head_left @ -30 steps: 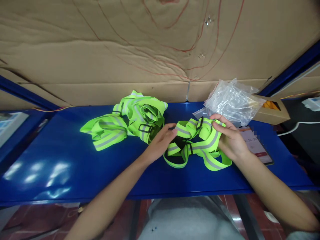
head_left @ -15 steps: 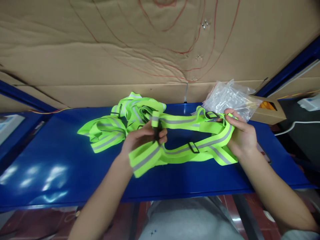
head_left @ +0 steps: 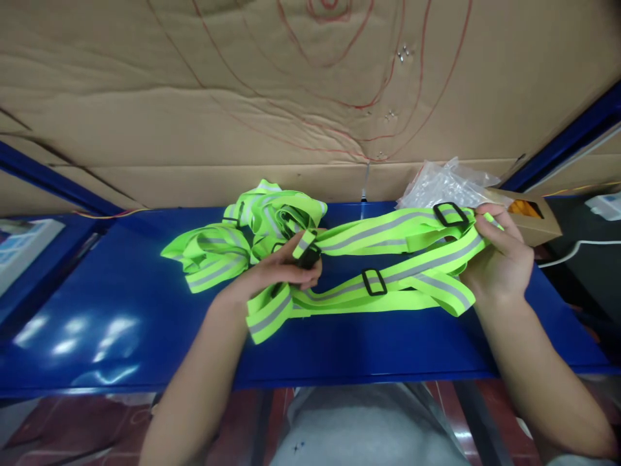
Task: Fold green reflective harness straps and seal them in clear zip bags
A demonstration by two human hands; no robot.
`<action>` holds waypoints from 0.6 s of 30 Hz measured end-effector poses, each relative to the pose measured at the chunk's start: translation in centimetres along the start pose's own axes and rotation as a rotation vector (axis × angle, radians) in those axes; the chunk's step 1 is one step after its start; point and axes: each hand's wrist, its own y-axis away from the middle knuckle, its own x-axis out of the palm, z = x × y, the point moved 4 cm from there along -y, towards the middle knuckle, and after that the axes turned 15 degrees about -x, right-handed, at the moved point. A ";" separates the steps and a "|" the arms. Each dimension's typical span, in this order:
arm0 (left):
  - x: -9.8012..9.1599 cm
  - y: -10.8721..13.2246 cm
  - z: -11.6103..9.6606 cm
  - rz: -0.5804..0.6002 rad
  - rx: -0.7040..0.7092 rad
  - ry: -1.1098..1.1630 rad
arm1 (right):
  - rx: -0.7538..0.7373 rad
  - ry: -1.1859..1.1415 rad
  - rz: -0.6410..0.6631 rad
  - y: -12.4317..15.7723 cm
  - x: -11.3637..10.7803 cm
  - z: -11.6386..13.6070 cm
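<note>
On the head view, a bright green strap (head_left: pixel 436 260) with a grey stripe stretches from the left hand (head_left: pixel 294 264) across to the right hand (head_left: pixel 504 259), over the blue surface (head_left: pixel 145 310), and whether its lowest fold touches down, I can't tell! The left fingers (head_left: pixel 308 279) curl in around a black clip (head_left: pixel 309 256), gripping it with the webbing, a loose loop poking out at 7 o'clock of the hand. Over at 3 o'clock, the right thumb and forefinger pinch the other end, just beside the upper buckle (head_left: pixel 438 215); the remaining fingers are lost behind the folds. The lower buckle (head_left: pixel 367 283) sits mid-span, nobody touching it.

This looks like light, soft stuff: floppy, no stiffness of its own, hardly fragile, and very likely to twist or tangle. The clip and buckles look like the firm spots, so they should give the surest hold; pinch bare webbing flat, all layers together, or one could slide loose.

At 10 o'clock of the left hand lies a bundle of straps (head_left: pixel 286 213), crumpled and ready to snag. Clear bags (head_left: pixel 444 184) lie at 11 o'clock of the right hand, a cardboard box (head_left: pixel 543 223) at 1 o'clock.
</note>
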 end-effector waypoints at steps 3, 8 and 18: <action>-0.7 -1.1 0.1 -0.109 -0.027 -0.084 | -0.274 0.296 0.184 0.5 0.6 0.5; -1.3 -1.0 1.1 -0.431 -0.098 -0.093 | -0.639 0.792 0.475 2.8 2.4 1.5; 2.3 -2.6 2.3 -0.137 -0.001 0.041 | -0.909 0.728 1.120 8.7 5.3 1.5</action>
